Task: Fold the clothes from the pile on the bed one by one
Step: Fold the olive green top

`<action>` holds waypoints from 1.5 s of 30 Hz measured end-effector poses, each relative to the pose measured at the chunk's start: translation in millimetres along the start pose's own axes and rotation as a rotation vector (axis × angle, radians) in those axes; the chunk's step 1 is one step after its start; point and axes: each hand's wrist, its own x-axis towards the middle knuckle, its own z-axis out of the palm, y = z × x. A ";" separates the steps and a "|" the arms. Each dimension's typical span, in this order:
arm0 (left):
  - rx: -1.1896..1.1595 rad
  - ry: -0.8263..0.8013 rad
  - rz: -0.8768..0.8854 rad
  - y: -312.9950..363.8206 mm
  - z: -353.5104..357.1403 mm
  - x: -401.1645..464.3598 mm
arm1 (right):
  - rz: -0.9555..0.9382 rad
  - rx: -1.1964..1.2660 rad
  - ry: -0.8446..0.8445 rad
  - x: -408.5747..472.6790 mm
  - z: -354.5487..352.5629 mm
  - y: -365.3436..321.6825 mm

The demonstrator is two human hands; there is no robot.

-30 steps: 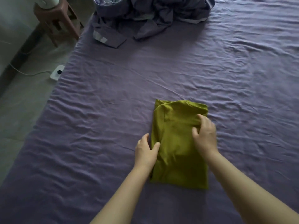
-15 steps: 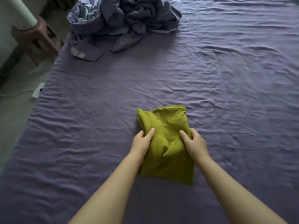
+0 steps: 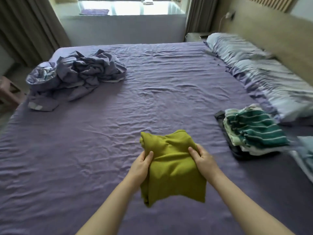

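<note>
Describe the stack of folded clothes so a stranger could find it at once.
On the purple bed, look to the right side, just before the pillows. The stack of folded clothes lies there, topped by a green garment with white stripes, unlike the crumpled purple heap far left.

— Camera position?
— One view only, worn on the head, wide-angle, looking forward and down across the bed point(image 3: 118, 133).
— Range?
— Close on the left hand point(image 3: 140, 167) and right hand point(image 3: 203, 160) at lower centre; the window point(image 3: 128, 5) lies far ahead, the pillows point(image 3: 254, 65) at right.
— Overlap?
— None; no second view.
</note>
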 end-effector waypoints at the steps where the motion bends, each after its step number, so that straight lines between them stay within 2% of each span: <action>1: -0.021 -0.010 0.006 5.9 23.8 -6.5 | -0.014 -0.008 0.013 -5.9 -25.7 3.3; 10: -0.169 -0.052 -0.009 59.7 219.9 -73.3 | -0.052 0.003 0.035 -64.5 -236.7 20.9; 17: -0.135 -0.093 0.015 111.2 312.8 -84.1 | 0.004 -0.083 0.108 -67.5 -337.3 29.5; 29: -0.023 -0.165 -0.023 127.6 369.3 3.5 | 0.097 -0.093 0.189 1.0 -381.7 62.6; 38: 0.139 -0.103 0.009 128.1 406.5 85.5 | 0.136 -0.147 0.096 97.5 -405.8 97.3; 45: 0.035 -0.031 -0.017 141.7 436.6 170.4 | 0.096 0.001 0.048 197.7 -425.5 122.2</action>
